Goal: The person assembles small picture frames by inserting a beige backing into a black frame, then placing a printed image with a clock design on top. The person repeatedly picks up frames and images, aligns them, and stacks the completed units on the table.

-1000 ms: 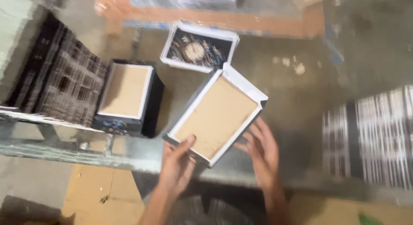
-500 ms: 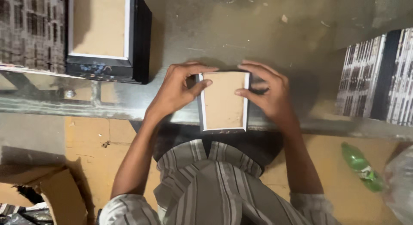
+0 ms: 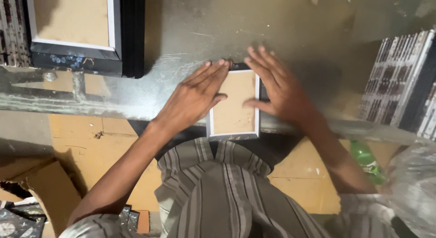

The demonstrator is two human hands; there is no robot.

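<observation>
A small picture frame (image 3: 234, 108) lies face down on the metal tabletop (image 3: 190, 33), its brown backing board up and its near end over the table's edge. My left hand (image 3: 195, 97) lies flat on the frame's left side, fingers stretched toward its far corner. My right hand (image 3: 279, 88) lies flat on the right side, thumb on the backing board. Both palms press down; neither hand curls around the frame.
A stack of black frames (image 3: 77, 31) with a brown backing on top sits at the far left. More frames stand on edge at the right (image 3: 402, 83). Below the table are a green bottle (image 3: 368, 160), a clear plastic bag (image 3: 413, 183) and cardboard (image 3: 50, 192).
The frame was drawn from the middle of the table to its near edge. My hands went from gripping its sides to lying flat on top of it.
</observation>
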